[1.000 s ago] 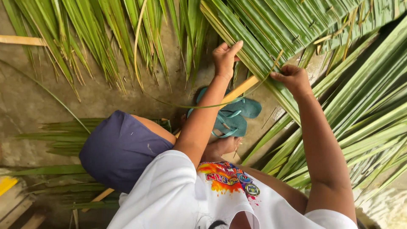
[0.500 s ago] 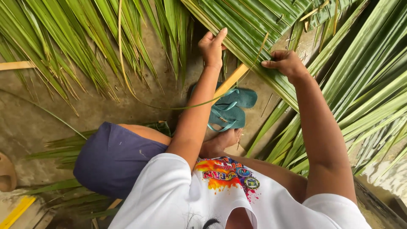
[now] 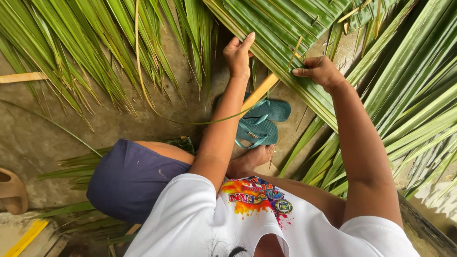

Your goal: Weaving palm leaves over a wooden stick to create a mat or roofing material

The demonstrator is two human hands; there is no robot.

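A big woven green palm frond (image 3: pixel 285 28) lies across the upper right, over a pale yellow midrib (image 3: pixel 261 90). My left hand (image 3: pixel 239 56) rests at the woven edge, fingers stretched up against the leaflets. My right hand (image 3: pixel 320 71) is pinched on a thin yellowish leaf strip (image 3: pixel 285 71) that curves down and left over the ground. Both arms reach forward from my white shirt.
Loose palm fronds (image 3: pixel 95 52) fan over the concrete floor at upper left, and more leaflets (image 3: pixel 409 109) spread at right. A pair of teal flip-flops (image 3: pixel 259 121) lies by my foot (image 3: pixel 252 159). A tan sandal (image 3: pixel 12 190) sits at the left edge.
The view has shifted, so the frond and hands sit higher in frame. My right hand has drawn the thin strip a little further along; the left hand stays at the woven edge.
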